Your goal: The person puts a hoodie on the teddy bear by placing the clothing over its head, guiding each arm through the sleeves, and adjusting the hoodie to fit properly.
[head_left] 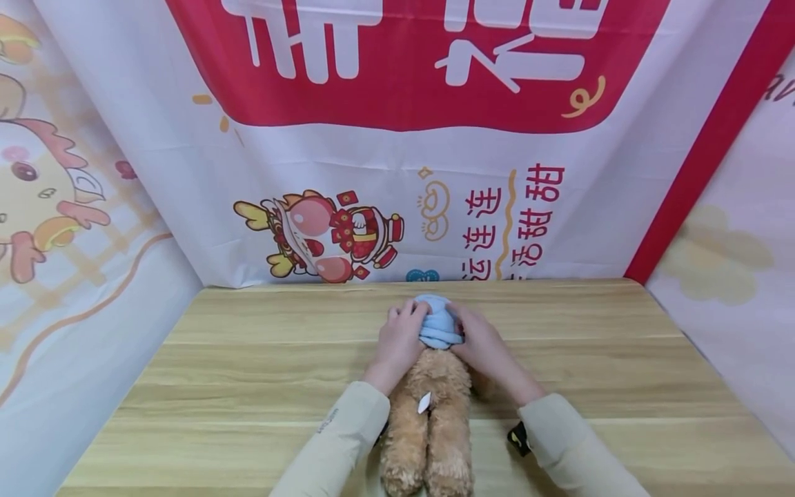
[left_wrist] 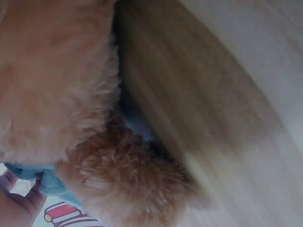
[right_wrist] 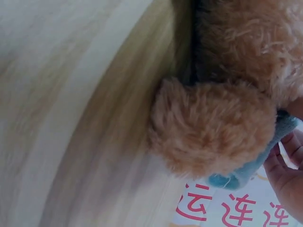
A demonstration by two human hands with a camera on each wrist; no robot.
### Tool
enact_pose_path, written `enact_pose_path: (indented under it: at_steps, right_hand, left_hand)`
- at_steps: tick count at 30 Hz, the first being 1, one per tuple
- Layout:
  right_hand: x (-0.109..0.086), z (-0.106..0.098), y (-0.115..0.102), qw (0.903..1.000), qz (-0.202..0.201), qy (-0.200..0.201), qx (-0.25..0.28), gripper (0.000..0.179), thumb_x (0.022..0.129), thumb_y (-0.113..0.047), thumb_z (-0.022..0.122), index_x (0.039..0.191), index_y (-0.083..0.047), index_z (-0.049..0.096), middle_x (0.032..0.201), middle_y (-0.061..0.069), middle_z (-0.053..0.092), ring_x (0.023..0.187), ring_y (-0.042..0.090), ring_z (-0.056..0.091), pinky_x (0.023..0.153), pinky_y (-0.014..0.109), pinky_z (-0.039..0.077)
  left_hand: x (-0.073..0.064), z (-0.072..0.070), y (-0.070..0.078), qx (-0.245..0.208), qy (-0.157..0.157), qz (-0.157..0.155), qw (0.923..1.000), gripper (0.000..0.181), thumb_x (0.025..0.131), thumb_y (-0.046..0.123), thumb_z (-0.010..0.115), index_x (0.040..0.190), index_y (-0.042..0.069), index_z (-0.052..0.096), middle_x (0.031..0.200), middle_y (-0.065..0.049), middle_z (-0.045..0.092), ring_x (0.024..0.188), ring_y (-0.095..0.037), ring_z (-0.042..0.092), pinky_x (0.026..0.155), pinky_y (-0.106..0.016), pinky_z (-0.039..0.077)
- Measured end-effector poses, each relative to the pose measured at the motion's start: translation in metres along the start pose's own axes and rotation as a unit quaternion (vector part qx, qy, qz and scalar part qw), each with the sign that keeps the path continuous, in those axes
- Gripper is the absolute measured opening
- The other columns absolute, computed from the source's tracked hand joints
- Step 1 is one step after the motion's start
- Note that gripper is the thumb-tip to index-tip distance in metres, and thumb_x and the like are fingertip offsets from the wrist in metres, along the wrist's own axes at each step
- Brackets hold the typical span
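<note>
A fluffy brown plush toy (head_left: 437, 379) lies lengthwise on the table, its two legs pointing toward me and a small white tag (head_left: 424, 402) between them. Over its far end sits a soft light blue hat (head_left: 439, 321) with a folded rim. My left hand (head_left: 400, 342) grips the hat's left side with curled fingers. From the right, my right hand (head_left: 484, 345) holds the opposite side, thumb near the rim. In the right wrist view, the hat (right_wrist: 241, 172) shows behind a furry limb (right_wrist: 213, 127). The toy's face is hidden.
The wooden table (head_left: 261, 373) ends at a printed white and red cloth backdrop (head_left: 404, 152) just beyond the hat. Printed side panels (head_left: 81, 207) stand at left and right. A small black object (head_left: 518, 440) shows beside my right sleeve.
</note>
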State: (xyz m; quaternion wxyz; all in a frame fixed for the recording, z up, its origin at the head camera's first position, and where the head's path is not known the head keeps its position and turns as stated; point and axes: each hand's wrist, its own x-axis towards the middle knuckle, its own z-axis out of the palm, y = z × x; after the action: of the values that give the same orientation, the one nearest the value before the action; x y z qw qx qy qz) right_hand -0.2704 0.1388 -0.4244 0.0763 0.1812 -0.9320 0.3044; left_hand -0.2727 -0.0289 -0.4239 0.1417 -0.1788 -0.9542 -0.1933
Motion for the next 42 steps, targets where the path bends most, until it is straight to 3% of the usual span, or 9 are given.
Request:
enact_pose_path:
  at_steps: [4,7,12,16,18,26,34,38,42]
  right_hand:
    - [0.003,0.000,-0.002,0.9998,0.002,0.012,-0.014,0.049,0.071,0.006,0.071,0.118,0.003,0.060,0.092,0.011,0.063,0.084,0.021,0.057,0.074,0.036,0.050]
    - [0.004,0.001,0.001,0.9992,0.004,0.032,-0.024,0.042,0.070,0.006,0.071,0.111,0.002,0.063,0.086,0.011,0.063,0.080,0.021,0.056,0.070,0.035,0.048]
    - [0.005,0.003,0.006,0.9978,0.006,0.062,-0.023,0.039,0.070,0.005,0.072,0.108,0.001,0.064,0.095,0.014,0.059,0.082,0.025,0.057,0.072,0.038,0.050]
    - [0.005,0.004,0.009,0.9958,-0.015,0.088,-0.021,0.039,0.066,0.006,0.072,0.103,0.000,0.063,0.109,0.018,0.056,0.093,0.030,0.060,0.078,0.042,0.053]
    - [0.005,0.005,0.011,0.9945,-0.026,0.097,-0.028,0.038,0.064,0.007,0.073,0.100,-0.001,0.061,0.109,0.017,0.058,0.096,0.030,0.060,0.081,0.043,0.053]
    - [0.003,0.009,0.009,0.9930,-0.039,0.102,-0.046,0.031,0.065,0.007,0.071,0.087,-0.006,0.055,0.091,0.010,0.059,0.083,0.023,0.058,0.073,0.040,0.050]
    - [0.005,0.017,0.008,0.9850,-0.056,0.157,-0.045,0.024,0.067,0.009,0.069,0.079,-0.005,0.054,0.083,0.010,0.059,0.077,0.024,0.057,0.070,0.039,0.051]
    - [0.009,0.018,0.007,0.9859,-0.029,0.161,-0.038,0.018,0.070,0.008,0.067,0.082,-0.002,0.058,0.085,0.013,0.062,0.080,0.028,0.060,0.073,0.041,0.052]
    - [0.013,0.014,0.007,0.9912,0.019,0.130,-0.012,0.024,0.070,0.006,0.070,0.092,0.002,0.059,0.093,0.017,0.063,0.088,0.032,0.061,0.079,0.044,0.052]
  left_hand:
    - [-0.002,-0.001,0.001,0.006,0.023,0.016,0.9996,0.038,0.074,0.001,0.073,0.106,0.013,0.057,0.112,-0.009,0.057,0.092,-0.032,0.054,0.062,-0.040,0.053]
    - [-0.003,-0.006,0.001,-0.010,0.006,0.016,0.9998,0.039,0.077,0.011,0.076,0.111,0.013,0.057,0.115,-0.010,0.057,0.097,-0.033,0.055,0.068,-0.042,0.054]
    - [-0.002,-0.021,0.000,-0.063,-0.087,0.006,0.9942,0.054,0.083,0.035,0.072,0.129,0.015,0.052,0.133,-0.011,0.049,0.117,-0.034,0.049,0.090,-0.047,0.050]
    - [-0.004,-0.032,0.003,-0.104,-0.165,-0.012,0.9807,0.084,0.077,0.056,0.071,0.145,0.018,0.039,0.150,-0.011,0.032,0.134,-0.036,0.035,0.102,-0.051,0.042]
    - [-0.005,-0.034,0.005,-0.106,-0.182,-0.014,0.9775,0.095,0.073,0.060,0.072,0.148,0.018,0.033,0.154,-0.012,0.026,0.138,-0.037,0.030,0.104,-0.053,0.040]
    - [-0.011,-0.020,0.014,-0.087,-0.115,-0.028,0.9891,0.079,0.077,0.048,0.074,0.141,0.017,0.040,0.150,-0.016,0.031,0.133,-0.041,0.036,0.100,-0.055,0.043]
    - [-0.012,-0.014,0.018,-0.063,-0.053,-0.026,0.9963,0.064,0.080,0.037,0.072,0.134,0.014,0.045,0.144,-0.017,0.040,0.128,-0.039,0.043,0.096,-0.052,0.046]
    - [-0.011,-0.011,0.017,-0.053,-0.024,-0.018,0.9982,0.061,0.083,0.036,0.070,0.134,0.011,0.047,0.143,-0.017,0.044,0.127,-0.039,0.046,0.094,-0.052,0.049]
    - [-0.010,-0.010,0.011,-0.055,-0.043,-0.005,0.9975,0.069,0.087,0.045,0.064,0.142,0.011,0.040,0.150,-0.016,0.037,0.137,-0.036,0.038,0.103,-0.051,0.044]
